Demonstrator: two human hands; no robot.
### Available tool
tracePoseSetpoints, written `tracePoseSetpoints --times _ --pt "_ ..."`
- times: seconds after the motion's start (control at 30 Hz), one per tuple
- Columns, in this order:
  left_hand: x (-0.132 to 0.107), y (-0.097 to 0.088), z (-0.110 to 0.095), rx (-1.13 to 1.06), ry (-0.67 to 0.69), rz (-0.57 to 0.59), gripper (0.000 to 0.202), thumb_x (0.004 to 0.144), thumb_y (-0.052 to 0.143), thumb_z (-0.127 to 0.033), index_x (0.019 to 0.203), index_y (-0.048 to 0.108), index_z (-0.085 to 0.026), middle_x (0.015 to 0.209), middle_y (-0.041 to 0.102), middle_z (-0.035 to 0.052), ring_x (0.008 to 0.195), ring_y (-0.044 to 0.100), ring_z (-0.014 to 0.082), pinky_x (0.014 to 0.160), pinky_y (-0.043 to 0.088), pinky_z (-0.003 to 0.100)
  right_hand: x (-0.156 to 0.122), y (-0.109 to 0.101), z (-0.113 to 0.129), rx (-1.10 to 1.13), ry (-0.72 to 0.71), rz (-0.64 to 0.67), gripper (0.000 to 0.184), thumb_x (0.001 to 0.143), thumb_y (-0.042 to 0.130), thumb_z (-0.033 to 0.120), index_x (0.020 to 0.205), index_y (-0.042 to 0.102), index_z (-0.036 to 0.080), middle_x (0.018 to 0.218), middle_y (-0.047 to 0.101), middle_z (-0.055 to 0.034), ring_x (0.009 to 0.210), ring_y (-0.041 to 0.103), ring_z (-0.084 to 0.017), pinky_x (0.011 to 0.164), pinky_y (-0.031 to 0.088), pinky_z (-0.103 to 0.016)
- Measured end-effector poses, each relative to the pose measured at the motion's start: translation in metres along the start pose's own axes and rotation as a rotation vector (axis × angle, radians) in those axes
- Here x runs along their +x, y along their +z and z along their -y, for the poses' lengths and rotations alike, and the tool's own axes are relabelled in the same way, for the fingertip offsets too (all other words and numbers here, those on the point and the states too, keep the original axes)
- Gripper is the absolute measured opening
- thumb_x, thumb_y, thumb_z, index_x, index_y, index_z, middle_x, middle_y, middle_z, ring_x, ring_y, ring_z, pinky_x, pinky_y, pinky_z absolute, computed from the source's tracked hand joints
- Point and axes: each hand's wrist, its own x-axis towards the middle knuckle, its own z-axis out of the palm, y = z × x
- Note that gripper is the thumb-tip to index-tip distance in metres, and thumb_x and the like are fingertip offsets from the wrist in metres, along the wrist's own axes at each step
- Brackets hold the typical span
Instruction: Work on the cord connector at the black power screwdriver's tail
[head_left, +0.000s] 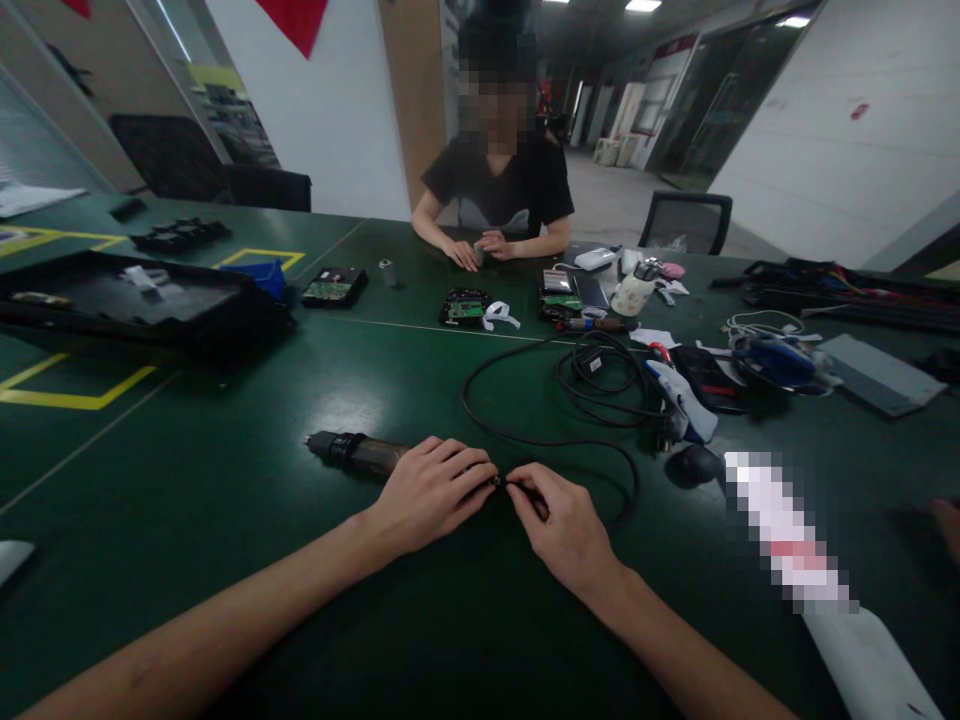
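Observation:
An electric screwdriver point(375, 456) lies on the green table with its tip pointing left. My left hand point(439, 487) is wrapped over its rear end, which the fingers partly hide. Close by on the right, my right hand point(562, 515) pinches the end of a black cable point(570, 440) between thumb and fingers. The cable end faces the screwdriver's back end at a very small distance; whether they touch I cannot tell. From there the cable loops away across the table to a coil point(600, 375) at the right.
Across the table point(247, 500) sits a person point(499, 180) with both hands on a small grey part. A black tray point(135, 300) stands at left. Circuit-board units point(465, 306) lie near the middle. At right are a cup of tools point(636, 290) and a blue-white handheld tool point(682, 400).

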Motion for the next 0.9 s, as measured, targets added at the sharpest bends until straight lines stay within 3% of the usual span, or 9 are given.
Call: tracePoseSetpoints --times 0.2,0.37,0.57,0.73,0.9 --pt "-0.0002 -0.0027 0.0001 -0.03 0.038 -0.008 0.025 0.104 0.053 -0.033 0.124 0.066 -0.028 0.125 0.07 0.0014 0.105 0.065 0.0198 0.086 0.044 0.037 -0.0005 -0.0011 0.0014 -0.014 -0.004 0.007 0.012 0.104 0.055 0.023 0.109 0.067 0.024 0.104 0.073 -0.0044 0.088 0.07 -0.02 0.069 0.054 -0.03" --pt "0.0006 -0.0016 -0.0031 0.008 -0.022 -0.015 0.023 0.104 0.054 -0.037 0.119 0.067 -0.025 0.12 0.071 0.0035 0.101 0.065 0.0207 0.085 0.045 0.038 -0.0001 -0.0017 0.0014 -0.02 -0.015 0.005 0.013 0.103 0.056 0.023 0.11 0.067 0.025 0.105 0.073 -0.0047 0.088 0.071 -0.021 0.068 0.054 -0.03" --pt "0.0 -0.0028 -0.0028 -0.025 0.031 -0.008 0.026 0.102 0.055 -0.032 0.125 0.066 -0.027 0.129 0.069 0.0015 0.109 0.064 0.0204 0.088 0.045 0.037 -0.0005 -0.002 0.0019 -0.032 -0.009 0.015 0.013 0.104 0.055 0.024 0.109 0.066 0.025 0.105 0.073 -0.0045 0.088 0.071 -0.021 0.068 0.054 -0.029" --pt "-0.0003 -0.0017 -0.0027 -0.005 -0.019 -0.001 0.023 0.104 0.054 -0.037 0.12 0.066 -0.025 0.122 0.071 0.002 0.105 0.065 0.021 0.087 0.045 0.038 -0.0009 0.0005 0.0002 -0.034 -0.007 0.005 0.013 0.104 0.055 0.023 0.11 0.066 0.025 0.105 0.073 -0.0041 0.087 0.071 -0.02 0.068 0.054 -0.029" --pt "-0.0002 -0.002 -0.0022 -0.027 0.034 -0.012 0.025 0.102 0.054 -0.034 0.124 0.066 -0.028 0.126 0.07 0.0014 0.109 0.065 0.0202 0.087 0.045 0.037 -0.001 0.0022 -0.0004 -0.04 -0.025 -0.02 0.013 0.103 0.055 0.023 0.108 0.067 0.024 0.103 0.074 -0.0044 0.084 0.071 -0.02 0.068 0.054 -0.029"
